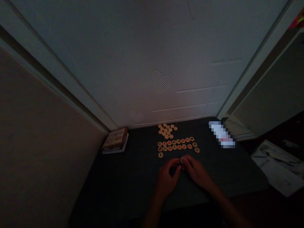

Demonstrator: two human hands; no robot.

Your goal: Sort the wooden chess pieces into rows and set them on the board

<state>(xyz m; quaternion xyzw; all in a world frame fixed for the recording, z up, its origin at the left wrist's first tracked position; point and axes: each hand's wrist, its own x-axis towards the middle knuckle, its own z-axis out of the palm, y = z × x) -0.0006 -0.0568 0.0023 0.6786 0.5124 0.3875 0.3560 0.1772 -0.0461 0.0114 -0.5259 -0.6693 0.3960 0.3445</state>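
Both my hands rest on a dark table (pixel 133 177) in dim light. My left hand (pixel 167 177) and my right hand (pixel 196 171) meet at the fingertips, pinching one round wooden game piece (pixel 182 160) between them. Just beyond lie two rows of round wooden pieces (pixel 178 144) with red and dark markings facing up, and one single piece (pixel 161 155) at the left. Farther back is a loose cluster of blank-side-up pieces (pixel 167 130).
A small printed box (pixel 115 140) sits at the table's back left corner. A white blurred object (pixel 222 134) lies at the back right. A pale wall with heart embossing (pixel 161 80) rises behind. Papers (pixel 277 164) lie lower right, off the table.
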